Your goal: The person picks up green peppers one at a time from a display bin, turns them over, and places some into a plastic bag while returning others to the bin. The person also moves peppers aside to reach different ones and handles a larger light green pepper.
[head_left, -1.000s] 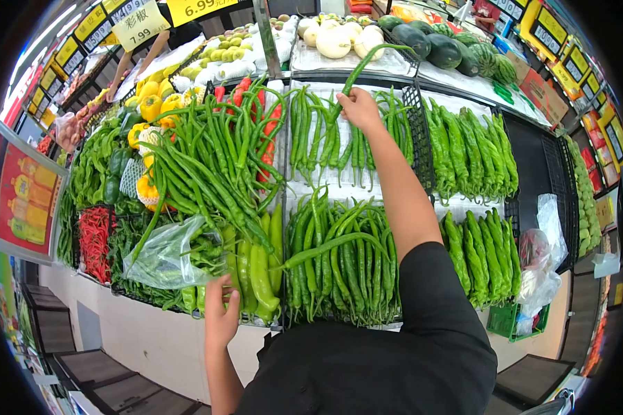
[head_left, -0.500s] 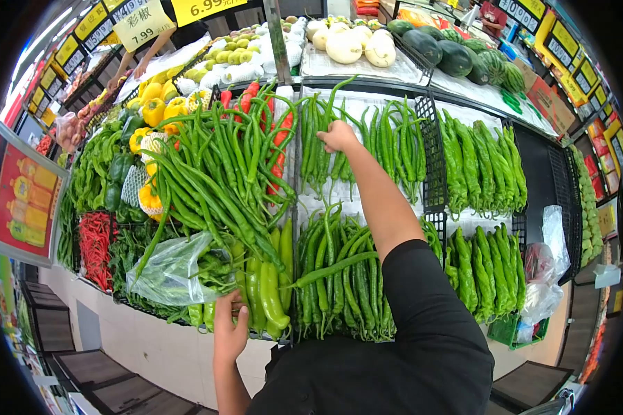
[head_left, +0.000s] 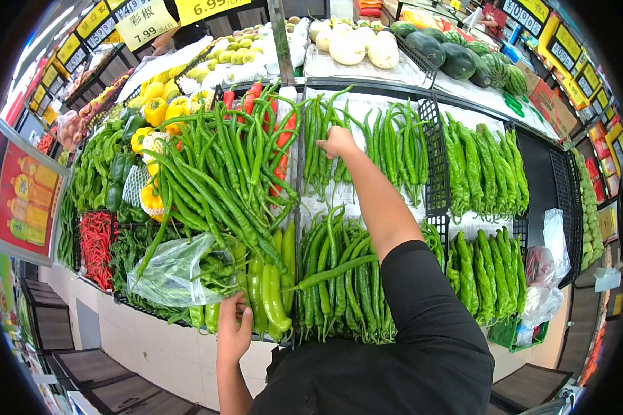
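My right hand point(head_left: 338, 142) is stretched out to the far middle tray, knuckles up, fingers curled down onto the thin green peppers point(head_left: 322, 149). From up here I cannot tell whether it has closed on one or only rests on them. Those peppers lie lengthwise, stems far and tips pointing back toward me, so their long line runs the same way as my forearm. They sit under my fingers and just left of them.

My left hand point(head_left: 234, 332) is low at the near edge of the display, well apart from that tray. Its fingers are bent up against the pale green peppers point(head_left: 273, 290), just right of the plastic bag point(head_left: 169, 273) that has some peppers in it. Whether it pinches the bag's corner I cannot make out.

My right arm passes over the near tray of green peppers point(head_left: 339, 277). Left of my hand is a tall heap of long peppers point(head_left: 214, 173) with red peppers point(head_left: 278, 149) along its edge — close enough to brush. To the right a black divider point(head_left: 432, 159) stands upright, with wrinkled green peppers point(head_left: 484, 166) beyond it.
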Action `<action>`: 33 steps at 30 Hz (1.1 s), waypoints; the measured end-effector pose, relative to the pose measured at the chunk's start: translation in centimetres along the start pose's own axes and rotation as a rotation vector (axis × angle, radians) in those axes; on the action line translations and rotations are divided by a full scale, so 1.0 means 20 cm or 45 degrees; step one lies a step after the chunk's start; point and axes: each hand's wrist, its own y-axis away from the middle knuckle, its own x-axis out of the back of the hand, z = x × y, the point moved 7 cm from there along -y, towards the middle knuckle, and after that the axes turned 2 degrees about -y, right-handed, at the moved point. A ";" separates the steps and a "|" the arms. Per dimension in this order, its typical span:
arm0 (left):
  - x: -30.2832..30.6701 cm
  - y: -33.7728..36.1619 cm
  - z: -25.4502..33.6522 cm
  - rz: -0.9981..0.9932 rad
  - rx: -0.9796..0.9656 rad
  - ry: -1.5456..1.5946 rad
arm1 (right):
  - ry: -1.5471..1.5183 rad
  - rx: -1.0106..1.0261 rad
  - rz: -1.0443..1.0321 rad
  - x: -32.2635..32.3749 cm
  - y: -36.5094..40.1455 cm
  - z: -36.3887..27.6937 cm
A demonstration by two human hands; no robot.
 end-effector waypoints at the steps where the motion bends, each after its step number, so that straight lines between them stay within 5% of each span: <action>1: 0.00 0.00 0.00 -0.001 0.000 -0.001 | 0.023 -0.006 0.000 0.00 0.00 0.00; 13: 0.01 0.01 0.03 0.009 -0.063 -0.025 | 0.004 0.008 -0.007 -0.03 0.03 0.00; 25: 0.06 0.08 0.07 0.062 -0.169 -0.045 | 0.016 -0.006 0.254 0.09 0.16 0.17; 33: 0.07 0.13 0.09 0.084 -0.194 -0.049 | 0.112 0.096 0.004 0.01 0.29 0.22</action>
